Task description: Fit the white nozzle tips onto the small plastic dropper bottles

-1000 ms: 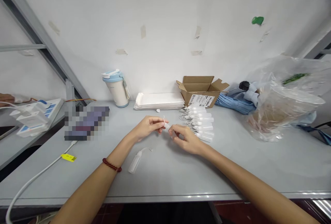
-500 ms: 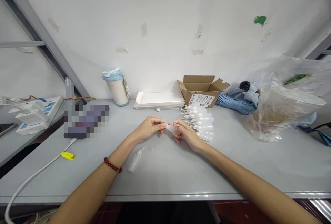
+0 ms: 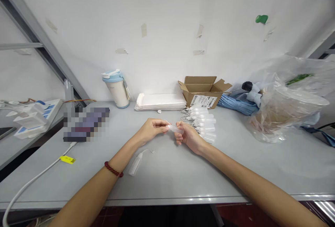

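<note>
A small translucent bottle (image 3: 176, 129) with a white cap end lies between my two hands, just above the table. My left hand (image 3: 154, 128) pinches its cap end with thumb and fingers. My right hand (image 3: 188, 135) is closed around the body at the other end. A similar clear bottle with a thin curved tube (image 3: 135, 164) lies by my left forearm. Right behind my right hand, several more of these bottles (image 3: 206, 128) lie in a row, their thin white cords or tubes toward the left.
An opened cardboard box (image 3: 202, 100) and a stack of white envelopes (image 3: 161, 102) stand along the wall. To the left are a cream tumbler (image 3: 118, 92), a blurred phone-like object (image 3: 87, 125) and a white cable (image 3: 36, 176). A plastic bag (image 3: 282, 115) and blue cloth (image 3: 237, 105) are at right.
The fingers of my right hand have shifted on the bottle, the thumb now lying along it. My left hand keeps its pinch. The view has shifted slightly.
</note>
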